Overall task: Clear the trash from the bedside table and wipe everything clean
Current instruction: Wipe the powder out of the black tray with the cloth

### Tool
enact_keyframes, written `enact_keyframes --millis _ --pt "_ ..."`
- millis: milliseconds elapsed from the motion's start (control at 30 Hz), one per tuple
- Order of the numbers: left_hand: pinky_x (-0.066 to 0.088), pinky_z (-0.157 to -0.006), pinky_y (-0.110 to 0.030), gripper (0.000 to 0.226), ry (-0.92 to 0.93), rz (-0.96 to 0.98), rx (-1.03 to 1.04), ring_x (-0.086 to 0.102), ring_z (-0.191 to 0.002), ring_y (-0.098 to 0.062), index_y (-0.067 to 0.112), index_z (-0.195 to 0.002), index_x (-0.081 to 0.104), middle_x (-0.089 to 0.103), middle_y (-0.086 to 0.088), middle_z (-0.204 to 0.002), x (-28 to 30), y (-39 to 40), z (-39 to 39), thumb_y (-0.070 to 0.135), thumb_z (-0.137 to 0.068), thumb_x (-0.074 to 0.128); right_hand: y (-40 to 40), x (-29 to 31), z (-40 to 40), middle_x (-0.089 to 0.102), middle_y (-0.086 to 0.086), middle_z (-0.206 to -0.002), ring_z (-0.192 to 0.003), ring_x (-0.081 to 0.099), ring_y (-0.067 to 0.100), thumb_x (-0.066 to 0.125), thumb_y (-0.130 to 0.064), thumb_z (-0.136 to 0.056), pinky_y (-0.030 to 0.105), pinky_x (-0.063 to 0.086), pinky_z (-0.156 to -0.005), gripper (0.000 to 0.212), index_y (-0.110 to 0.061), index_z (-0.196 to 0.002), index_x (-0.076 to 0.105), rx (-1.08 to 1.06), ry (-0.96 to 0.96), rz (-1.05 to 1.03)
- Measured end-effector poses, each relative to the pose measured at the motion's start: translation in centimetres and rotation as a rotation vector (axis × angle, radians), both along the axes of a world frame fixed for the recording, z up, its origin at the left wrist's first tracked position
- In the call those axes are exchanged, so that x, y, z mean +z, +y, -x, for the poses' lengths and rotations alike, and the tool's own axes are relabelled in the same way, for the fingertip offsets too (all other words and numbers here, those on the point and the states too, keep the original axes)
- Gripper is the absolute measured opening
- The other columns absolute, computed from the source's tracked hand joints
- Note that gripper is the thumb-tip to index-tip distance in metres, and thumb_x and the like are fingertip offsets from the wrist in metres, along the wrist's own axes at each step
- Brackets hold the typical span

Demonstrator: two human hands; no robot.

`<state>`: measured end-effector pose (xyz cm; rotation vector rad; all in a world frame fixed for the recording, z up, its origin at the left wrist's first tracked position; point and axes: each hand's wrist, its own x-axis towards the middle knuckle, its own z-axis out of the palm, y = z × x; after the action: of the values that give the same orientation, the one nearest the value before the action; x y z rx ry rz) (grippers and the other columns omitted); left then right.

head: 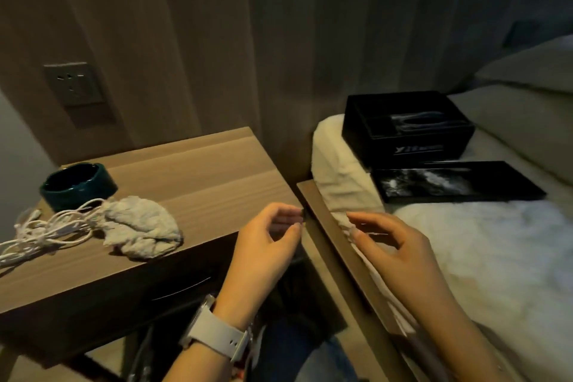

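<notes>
- While I watch through the head camera, both hands hover in the gap between the table (192, 170) and the bed (480, 242).
- My left hand (263, 245), a watch (217, 338) on its wrist, has its fingers loosely curled with the grip released, holding nothing I can make out.
- My right hand (400, 251) hangs over the bed's wooden side rail (328, 226), fingers relaxed, its grip released as well.
- On the table a crumpled grey cloth (142, 229) lies near the front edge, touching a tangle of white cable (46, 229) on its left.
- Behind them stands a dark green ashtray (77, 186).
- On the bed rest an open black box (406, 127) and, just in front of it, its flat lid (455, 180).
</notes>
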<state>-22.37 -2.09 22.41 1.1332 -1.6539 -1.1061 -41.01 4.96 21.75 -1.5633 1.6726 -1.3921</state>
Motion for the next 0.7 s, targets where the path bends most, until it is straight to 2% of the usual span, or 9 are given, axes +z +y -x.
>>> enact_keyframes --millis 133,267,333,400,433,533,600,700 --pt "0.052 -0.078 -0.019 0.02 -0.036 -0.043 -0.098 0.064 -0.09 -0.005 0.024 -0.101 0.066 0.069 0.007 -0.097 -0.7 -0.5 6.7 0.008 -0.089 0.061 0.7 -0.8 5.9 0.067 -0.021 -0.102 -0.098 0.062 -0.001 0.064 -0.021 -0.089 0.03 0.053 -0.089 0.025 -0.036 -0.108 0.068 -0.126 0.017 -0.021" --pt "0.048 -0.066 -0.011 0.015 -0.069 -0.125 -0.135 0.062 -0.083 -0.005 0.022 -0.105 0.063 0.066 0.005 -0.095 -2.3 -2.6 12.7 0.016 -0.091 0.061 0.5 -1.6 10.8 0.066 -0.019 -0.106 -0.099 0.061 0.001 0.065 -0.02 -0.089 0.033 0.054 -0.088 0.023 -0.031 -0.108 0.069 -0.251 0.051 -0.047" --pt "0.053 -0.071 -0.021 0.017 -0.112 -0.186 -0.102 0.064 -0.084 -0.011 0.023 -0.108 0.059 0.065 0.001 -0.096 -3.3 -4.3 15.2 0.03 -0.092 0.06 0.0 -2.1 12.7 0.065 -0.017 -0.108 -0.1 0.06 0.002 0.065 -0.02 -0.088 0.031 0.052 -0.089 0.023 -0.031 -0.108 0.069 -0.297 0.086 -0.063" --pt "0.056 -0.083 -0.038 0.031 -0.121 -0.288 -0.092 0.065 -0.086 -0.017 0.02 -0.114 0.052 0.065 -0.002 -0.098 -4.0 -5.9 17.5 0.042 -0.092 0.056 -0.5 -2.6 14.1 0.065 -0.015 -0.108 -0.101 0.06 0.004 0.066 -0.018 -0.088 0.029 0.05 -0.089 0.022 -0.031 -0.106 0.068 -0.328 0.089 -0.076" --pt "0.056 -0.085 -0.042 0.037 -0.104 -0.351 -0.101 0.065 -0.083 -0.018 0.018 -0.117 0.048 0.064 -0.004 -0.098 -4.2 -6.7 18.5 0.045 -0.093 0.054 -0.8 -2.8 14.6 0.065 -0.014 -0.108 -0.101 0.06 0.004 0.066 -0.017 -0.088 0.028 0.05 -0.089 0.022 -0.03 -0.106 0.069 -0.338 0.088 -0.083" --pt "0.059 -0.08 -0.041 0.043 -0.029 -0.53 -0.12 0.067 -0.072 -0.02 0.016 -0.121 0.039 0.065 -0.011 -0.1 -4.5 -8.6 21.2 0.047 -0.094 0.052 -1.5 -3.6 15.4 0.064 -0.013 -0.109 -0.101 0.06 0.005 0.065 -0.017 -0.089 0.025 0.049 -0.088 0.022 -0.025 -0.109 0.069 -0.366 0.101 -0.099" --pt "0.06 -0.077 -0.041 0.043 -0.037 -0.557 -0.093 0.071 -0.075 -0.027 0.013 -0.117 0.043 0.069 -0.016 -0.098 -5.3 -9.8 22.8 0.048 -0.094 0.051 -1.8 -4.0 15.7 0.064 -0.012 -0.11 -0.099 0.06 0.005 0.065 -0.018 -0.089 0.02 0.049 -0.084 0.023 -0.025 -0.11 0.069 -0.373 0.097 -0.111" --pt "0.058 -0.081 -0.046 0.034 0.016 -0.562 -0.042 0.07 -0.083 -0.034 0.006 -0.105 0.055 0.07 -0.024 -0.098 -6.7 -11.1 24.2 0.038 -0.098 0.047 -1.9 -4.3 15.6 0.065 -0.013 -0.106 -0.096 0.061 0.004 0.065 -0.017 -0.089 0.017 0.049 -0.08 0.022 -0.026 -0.108 0.07 -0.385 0.078 -0.096"
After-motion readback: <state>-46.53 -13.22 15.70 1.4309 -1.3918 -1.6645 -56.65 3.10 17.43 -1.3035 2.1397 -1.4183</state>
